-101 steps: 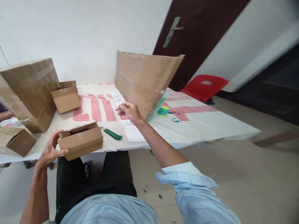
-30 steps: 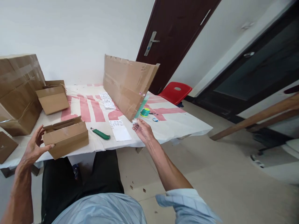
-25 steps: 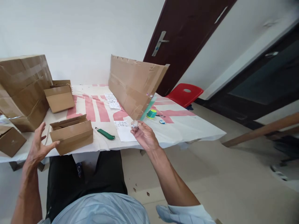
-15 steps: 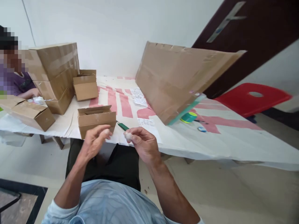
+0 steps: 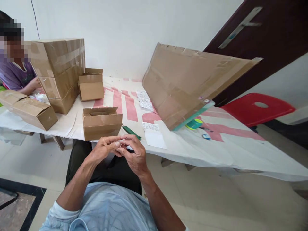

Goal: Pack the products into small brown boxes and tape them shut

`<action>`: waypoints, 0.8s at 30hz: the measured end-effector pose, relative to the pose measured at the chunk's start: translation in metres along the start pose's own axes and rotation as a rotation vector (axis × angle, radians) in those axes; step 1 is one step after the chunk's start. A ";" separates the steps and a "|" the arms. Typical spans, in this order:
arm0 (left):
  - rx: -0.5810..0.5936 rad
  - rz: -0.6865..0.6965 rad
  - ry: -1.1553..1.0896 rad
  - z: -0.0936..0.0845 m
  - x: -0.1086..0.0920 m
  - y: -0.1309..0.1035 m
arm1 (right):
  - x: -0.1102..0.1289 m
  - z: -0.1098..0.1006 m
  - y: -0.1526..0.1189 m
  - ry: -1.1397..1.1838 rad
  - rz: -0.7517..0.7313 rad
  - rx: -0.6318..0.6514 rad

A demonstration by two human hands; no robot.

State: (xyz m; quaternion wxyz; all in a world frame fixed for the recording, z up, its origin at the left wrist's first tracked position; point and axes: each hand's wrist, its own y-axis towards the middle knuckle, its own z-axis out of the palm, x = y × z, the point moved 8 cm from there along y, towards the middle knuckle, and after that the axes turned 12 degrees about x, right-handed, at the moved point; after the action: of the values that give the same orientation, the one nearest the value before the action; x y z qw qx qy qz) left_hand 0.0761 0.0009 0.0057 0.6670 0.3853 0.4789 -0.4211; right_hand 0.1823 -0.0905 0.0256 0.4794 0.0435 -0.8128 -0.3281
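Observation:
My left hand [image 5: 105, 150] and my right hand [image 5: 135, 156] meet over my lap at the table's front edge. Their fingertips are pinched together, and whatever lies between them is too small and covered to name. Just beyond them stands a small open cardboard box [image 5: 102, 128] with its flaps up. A green-handled cutter [image 5: 131, 132] lies on the cloth to the right of that box, close to my right fingers. Further right is a white sheet [image 5: 155, 138] with small clear pieces along its upper part.
A large cardboard panel [image 5: 187, 83] leans at the back right, beside a teal-and-yellow roll [image 5: 193, 124]. Stacked cartons [image 5: 57, 70] and another open box [image 5: 91, 86] stand left. A person [image 5: 18, 72] sits beyond them. A red chair [image 5: 257, 109] is at right.
My hands were apart, with a small whitish thing pinched in the right one; now they have come together at the fingertips. The view has shifted slightly.

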 end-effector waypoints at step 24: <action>0.154 0.465 1.032 0.068 -0.007 0.021 | -0.037 0.035 0.025 0.979 0.329 -0.230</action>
State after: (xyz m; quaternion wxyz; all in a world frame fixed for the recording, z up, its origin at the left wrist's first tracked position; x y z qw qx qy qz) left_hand 0.1153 -0.0523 0.0315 0.3918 0.6837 0.6132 -0.0543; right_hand 0.1799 -0.0394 0.0006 0.8496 0.0104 -0.4487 -0.2770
